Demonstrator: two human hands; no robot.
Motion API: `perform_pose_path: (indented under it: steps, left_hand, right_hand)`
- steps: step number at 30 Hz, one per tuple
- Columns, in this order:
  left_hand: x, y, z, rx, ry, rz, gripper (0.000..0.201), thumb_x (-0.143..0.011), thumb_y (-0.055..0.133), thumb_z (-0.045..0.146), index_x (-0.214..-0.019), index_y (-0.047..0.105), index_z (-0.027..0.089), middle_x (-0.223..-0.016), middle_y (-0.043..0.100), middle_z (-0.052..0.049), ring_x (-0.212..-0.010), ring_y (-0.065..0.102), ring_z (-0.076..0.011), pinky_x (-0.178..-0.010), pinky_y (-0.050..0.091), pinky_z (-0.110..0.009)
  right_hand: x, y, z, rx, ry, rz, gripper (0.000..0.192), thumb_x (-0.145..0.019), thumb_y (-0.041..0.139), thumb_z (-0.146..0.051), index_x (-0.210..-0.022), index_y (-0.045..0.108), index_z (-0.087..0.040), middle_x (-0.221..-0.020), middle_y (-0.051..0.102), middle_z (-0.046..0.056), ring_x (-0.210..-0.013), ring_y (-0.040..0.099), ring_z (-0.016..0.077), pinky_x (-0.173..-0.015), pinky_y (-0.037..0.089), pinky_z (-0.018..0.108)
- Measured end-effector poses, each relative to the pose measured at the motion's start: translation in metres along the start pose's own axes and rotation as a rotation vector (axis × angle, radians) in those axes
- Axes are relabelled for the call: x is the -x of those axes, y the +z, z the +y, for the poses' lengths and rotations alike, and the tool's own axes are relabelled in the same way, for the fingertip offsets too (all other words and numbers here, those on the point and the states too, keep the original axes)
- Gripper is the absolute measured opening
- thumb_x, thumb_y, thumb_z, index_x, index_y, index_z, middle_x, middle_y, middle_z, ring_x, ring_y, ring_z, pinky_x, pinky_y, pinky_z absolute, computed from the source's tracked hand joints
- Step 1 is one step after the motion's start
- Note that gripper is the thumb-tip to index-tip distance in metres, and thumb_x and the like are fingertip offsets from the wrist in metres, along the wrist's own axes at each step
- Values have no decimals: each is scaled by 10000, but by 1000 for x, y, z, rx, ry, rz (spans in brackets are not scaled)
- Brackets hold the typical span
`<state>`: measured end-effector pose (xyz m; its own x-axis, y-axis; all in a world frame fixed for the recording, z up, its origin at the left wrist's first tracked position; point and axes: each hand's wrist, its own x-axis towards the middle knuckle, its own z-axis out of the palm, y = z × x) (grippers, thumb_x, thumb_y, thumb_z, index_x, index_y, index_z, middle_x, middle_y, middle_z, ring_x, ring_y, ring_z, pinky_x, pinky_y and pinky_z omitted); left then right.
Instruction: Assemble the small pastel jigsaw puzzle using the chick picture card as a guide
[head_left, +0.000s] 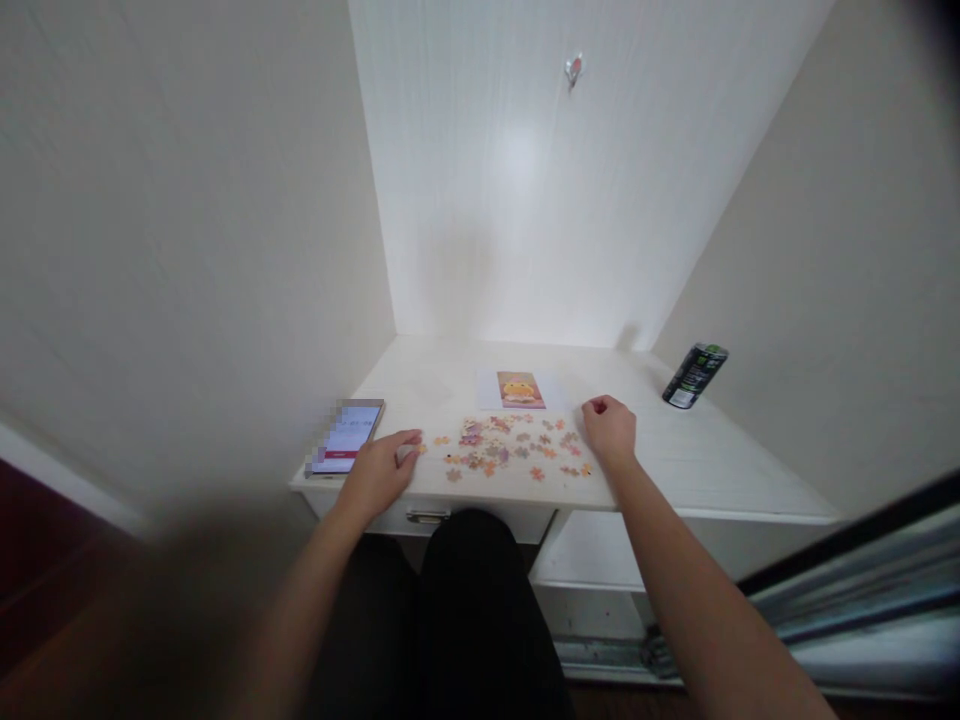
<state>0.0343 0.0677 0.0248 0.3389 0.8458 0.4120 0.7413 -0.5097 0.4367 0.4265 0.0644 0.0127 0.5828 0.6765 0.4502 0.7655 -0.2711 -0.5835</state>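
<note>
Several small jigsaw pieces (510, 448) lie scattered on a white desk (720, 470), in orange, pink and brown. My left hand (380, 470) rests flat at the left end of the scatter, fingers spread, fingertips touching the desk by the nearest pieces. My right hand (610, 428) sits at the right end of the scatter with its fingers curled in; whether it pinches a piece I cannot tell. Behind the pieces lies a picture card (520, 389) showing a yellow figure on an orange ground.
A phone (345, 437) with a lit screen lies left of my left hand, near the desk's front edge. A dark can (695, 375) stands at the right by the wall. Walls close in on three sides; a drawer handle (427, 516) sits under the desk front.
</note>
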Motion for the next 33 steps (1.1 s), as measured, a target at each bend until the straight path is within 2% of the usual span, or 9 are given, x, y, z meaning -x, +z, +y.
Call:
perform_pose_path:
  steps: [5, 9, 17, 21, 26, 33]
  left_hand:
    - [-7, 7, -4, 7, -1, 12, 352, -867, 557, 262, -1201, 653, 203, -1051, 759, -53, -711, 694, -207, -790, 540, -341]
    - [-5, 10, -3, 7, -5, 19, 407, -885, 546, 253, -1287, 591, 208, -1095, 748, -51, -781, 707, -219, -851, 533, -363]
    - [-1, 16, -4, -4, -24, 42, 415, -910, 525, 246, -1322, 556, 209, -1141, 723, -70, -1034, 679, -270, -933, 502, -391]
    - [0, 18, -4, -11, -29, 49, 411, -912, 513, 212, -1319, 545, 159, -1124, 720, -79, -1029, 672, -251, -940, 494, -373]
    - [3, 17, -4, -36, -52, 52, 430, -912, 532, 229, -1338, 523, 170, -1085, 732, -48, -1006, 677, -246, -921, 494, -362]
    - [4, 12, 0, -37, -77, 44, 423, -909, 543, 242, -1327, 534, 176, -1073, 744, -27, -954, 694, -228, -890, 501, -343]
  right_hand:
    - [-3, 2, -1, 43, 41, 2, 273, -783, 500, -329, -803, 720, -168, -784, 714, 137, -733, 619, 247, -702, 431, 353]
    - [-5, 4, 0, 66, 62, -7, 271, -782, 504, -331, -809, 723, -174, -802, 720, 142, -758, 628, 259, -706, 430, 360]
    - [-8, 6, 2, 71, 115, -15, 307, -784, 500, -346, -848, 739, -163, -796, 728, 132, -734, 637, 248, -684, 430, 343]
    - [-10, 7, 6, 66, 127, -21, 323, -786, 505, -353, -870, 745, -154, -825, 735, 126, -750, 643, 239, -691, 433, 330]
    - [-9, 7, 6, 56, 129, -22, 335, -786, 507, -350, -910, 746, -150, -873, 741, 126, -808, 648, 234, -725, 441, 316]
    - [-8, 4, 2, -3, 117, -41, 328, -771, 520, -355, -883, 751, -151, -780, 733, 103, -685, 641, 210, -649, 456, 299]
